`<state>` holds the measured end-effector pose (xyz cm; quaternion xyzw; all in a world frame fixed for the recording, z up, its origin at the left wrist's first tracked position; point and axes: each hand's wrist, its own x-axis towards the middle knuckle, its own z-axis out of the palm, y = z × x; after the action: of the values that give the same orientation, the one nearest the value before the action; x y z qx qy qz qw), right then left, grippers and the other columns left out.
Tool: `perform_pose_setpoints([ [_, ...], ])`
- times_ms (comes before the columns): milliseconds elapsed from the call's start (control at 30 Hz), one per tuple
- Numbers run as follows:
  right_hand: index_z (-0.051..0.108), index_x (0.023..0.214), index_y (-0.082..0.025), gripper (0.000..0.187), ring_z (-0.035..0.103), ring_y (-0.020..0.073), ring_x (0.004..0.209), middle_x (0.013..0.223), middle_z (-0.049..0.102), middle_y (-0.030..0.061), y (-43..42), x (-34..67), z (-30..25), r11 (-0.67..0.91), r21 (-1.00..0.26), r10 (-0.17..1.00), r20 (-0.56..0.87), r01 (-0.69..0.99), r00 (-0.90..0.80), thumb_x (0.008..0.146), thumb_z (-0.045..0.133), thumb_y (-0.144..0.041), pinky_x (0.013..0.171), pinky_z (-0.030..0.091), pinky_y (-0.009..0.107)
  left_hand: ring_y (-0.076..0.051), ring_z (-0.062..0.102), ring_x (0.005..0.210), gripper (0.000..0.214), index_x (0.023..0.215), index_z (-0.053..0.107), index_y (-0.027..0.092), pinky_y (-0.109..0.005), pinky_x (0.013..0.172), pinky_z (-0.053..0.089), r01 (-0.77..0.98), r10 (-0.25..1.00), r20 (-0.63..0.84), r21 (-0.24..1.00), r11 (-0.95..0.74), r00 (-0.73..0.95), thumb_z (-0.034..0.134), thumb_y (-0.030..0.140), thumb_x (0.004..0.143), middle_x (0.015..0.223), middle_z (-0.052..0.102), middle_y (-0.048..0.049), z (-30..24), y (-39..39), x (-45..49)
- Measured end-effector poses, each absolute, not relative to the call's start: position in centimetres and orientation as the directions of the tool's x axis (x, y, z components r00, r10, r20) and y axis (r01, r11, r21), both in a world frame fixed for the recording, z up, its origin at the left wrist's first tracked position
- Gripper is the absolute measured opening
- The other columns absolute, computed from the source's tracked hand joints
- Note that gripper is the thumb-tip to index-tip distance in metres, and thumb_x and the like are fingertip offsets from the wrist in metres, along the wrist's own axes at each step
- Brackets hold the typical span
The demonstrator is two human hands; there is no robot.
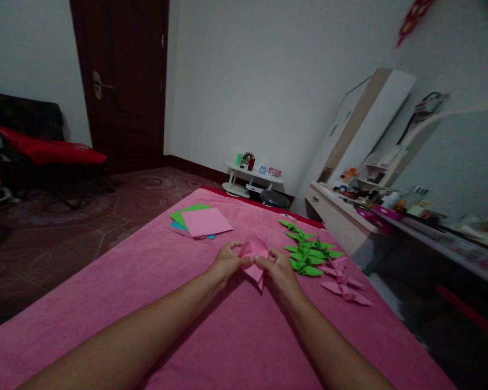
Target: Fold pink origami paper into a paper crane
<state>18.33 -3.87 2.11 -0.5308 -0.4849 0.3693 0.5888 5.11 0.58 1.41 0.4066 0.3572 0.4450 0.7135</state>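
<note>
Between my hands is a partly folded piece of pink origami paper (pixel 255 246), with a pointed flap hanging toward me. My left hand (pixel 229 260) pinches its left side, and my right hand (pixel 277 264) grips its right side, both thumbs pressing near the middle. To the right lie several green folded paper cranes (pixel 307 253), with pink paper cranes (pixel 345 292) nearer to me. A stack of square paper sits left of my hands, with a pink sheet (pixel 207 222) on top and a green sheet (pixel 180 218) and a blue edge showing beneath.
A pink cloth (pixel 211 336) covers the surface under my hands. On the right stands a dressing table (pixel 341 211) crowded with small items. A small white shelf (pixel 254 174) is by the far wall, a dark door (pixel 124 81) to the left, and a chair with red fabric (pixel 52 149) farther left.
</note>
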Motion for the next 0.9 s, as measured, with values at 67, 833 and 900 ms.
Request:
perform_pose_setpoints([
  [67, 0.066, 0.075, -0.009, 0.034, 0.060, 0.0181, 0.055, 0.061, 0.067, 0.0057, -3.7, 17.7, 1.5, 0.104, -0.994, 0.967, 0.109, 0.032, 0.230, 0.056, 0.076, -0.036, 0.051, 0.046, 0.027, -0.013, 0.059, 0.051, 0.059, 0.100, 0.052, 0.012, -0.022, 0.051, 0.046, -0.332, 0.931, -0.132, 0.909, 0.251, 0.341, 0.078, 0.005, 0.047, 0.065, 0.066, -0.0026, 0.9, 1.2, 4.9],
  [833, 0.064, 0.083, -0.012, 0.026, 0.056, 0.0113, 0.044, 0.059, 0.064, 0.0011, -5.1, 16.9, 0.1, -0.033, -0.996, 0.945, -0.059, -0.086, 0.322, 0.065, 0.067, -0.030, 0.037, 0.049, 0.022, -0.014, 0.061, 0.055, 0.062, 0.101, 0.053, 0.011, -0.025, 0.055, 0.047, -0.282, 0.897, -0.104, 0.928, 0.243, 0.431, 0.082, 0.013, 0.047, 0.071, 0.067, -0.0056, -0.1, 2.2, 4.9],
  [900, 0.063, 0.080, -0.012, 0.027, 0.054, 0.0100, 0.041, 0.057, 0.062, -0.0001, -5.0, 17.0, -0.1, -0.001, -0.999, 0.942, -0.015, -0.040, 0.336, 0.066, 0.067, -0.034, 0.036, 0.048, 0.020, -0.012, 0.059, 0.052, 0.058, 0.098, 0.053, 0.011, -0.024, 0.053, 0.046, -0.269, 0.895, -0.117, 0.930, 0.251, 0.430, 0.081, 0.011, 0.047, 0.068, 0.067, -0.0043, -0.1, 2.2, 5.0],
])
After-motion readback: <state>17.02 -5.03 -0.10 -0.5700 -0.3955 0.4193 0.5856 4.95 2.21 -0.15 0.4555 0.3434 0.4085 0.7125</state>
